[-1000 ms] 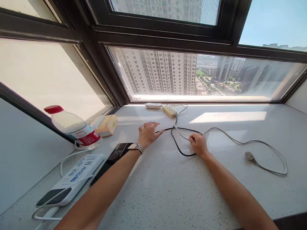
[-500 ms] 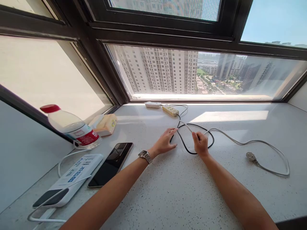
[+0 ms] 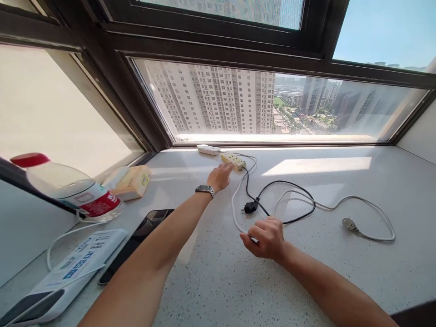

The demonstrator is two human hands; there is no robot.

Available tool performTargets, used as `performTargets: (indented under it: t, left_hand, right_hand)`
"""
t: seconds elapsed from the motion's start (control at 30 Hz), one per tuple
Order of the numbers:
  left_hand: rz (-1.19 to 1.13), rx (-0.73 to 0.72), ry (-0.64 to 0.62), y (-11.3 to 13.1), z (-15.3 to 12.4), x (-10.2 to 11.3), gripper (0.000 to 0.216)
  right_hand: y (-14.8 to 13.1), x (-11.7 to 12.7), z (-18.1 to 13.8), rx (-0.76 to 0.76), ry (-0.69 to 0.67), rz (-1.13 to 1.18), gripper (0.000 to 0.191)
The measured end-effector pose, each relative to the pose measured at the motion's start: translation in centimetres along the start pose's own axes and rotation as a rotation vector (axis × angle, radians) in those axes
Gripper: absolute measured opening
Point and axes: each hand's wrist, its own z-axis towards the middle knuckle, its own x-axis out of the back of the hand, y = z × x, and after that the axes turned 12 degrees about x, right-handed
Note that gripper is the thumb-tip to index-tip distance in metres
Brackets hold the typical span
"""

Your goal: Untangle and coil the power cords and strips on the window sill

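Note:
My left hand [image 3: 220, 177] reaches forward with its fingers stretched out at the near side of a pale yellow power strip [image 3: 233, 160]; whether they touch it I cannot tell. Closer to me, my right hand [image 3: 265, 238] is closed around a white cord [image 3: 234, 204] that curves back toward the strips. A white power strip [image 3: 208, 149] lies behind the yellow one. From the yellow strip runs a black cord [image 3: 308, 213], looping over the counter to a black plug [image 3: 250, 207] between my hands. Right of them lies a grey plug [image 3: 350, 224] on the white cord.
On the left are a red-capped bottle [image 3: 98, 200], a tissue pack [image 3: 131, 184], a white device with blue print [image 3: 73, 268] and a dark phone [image 3: 155, 222], partly behind my left forearm. A window frame [image 3: 272, 144] borders the speckled counter [image 3: 218, 290].
My left hand has moved from beside the black cord to the yellow strip. The right hand has drawn the white cord toward me and left. The black plug has come into view.

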Motion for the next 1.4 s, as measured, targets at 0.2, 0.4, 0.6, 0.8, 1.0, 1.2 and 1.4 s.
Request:
performTargets:
  t: [0.2,0.4,0.6,0.8,1.0,1.2,1.4]
  left_hand:
    - [0.329,-0.252,-0.206,1.2,2.2,0.4,0.053]
    - [0.388,-0.265,-0.254,1.0,2.8,2.0,0.042]
    - [0.404,0.012,-0.025,0.7,2.5,6.6,0.043]
    - [0.37,0.337,0.144,-1.3,2.1,11.1,0.054]
    - [0.375,0.734,0.074,-4.3,2.1,12.3,0.063]
    - [0.446,0.623,0.114,-6.3,1.9,10.1,0.062]
    - [0.484,0.511,0.044,-7.7,1.9,7.6,0.044]
  right_hand:
    - [-4.5,3.5,-3.9,0.187,-0.238,0.233,0.041]
    - [-3.8,7.6,-7.0,0.042,-0.349,0.264,0.038]
    - [-3.1,12.5,-7.0,-0.16,-0.58,0.42,0.04]
    - [0.3,21.4,-9.5,-0.459,-0.815,0.219,0.042]
    - [7.5,29.6,-13.2,-1.011,-0.748,-0.317,0.044]
    - [11.9,31.5,-13.1,-1.146,-0.55,-0.835,0.034]
    - [12.4,29.3,-10.9,-1.224,-0.408,-0.77,0.031]
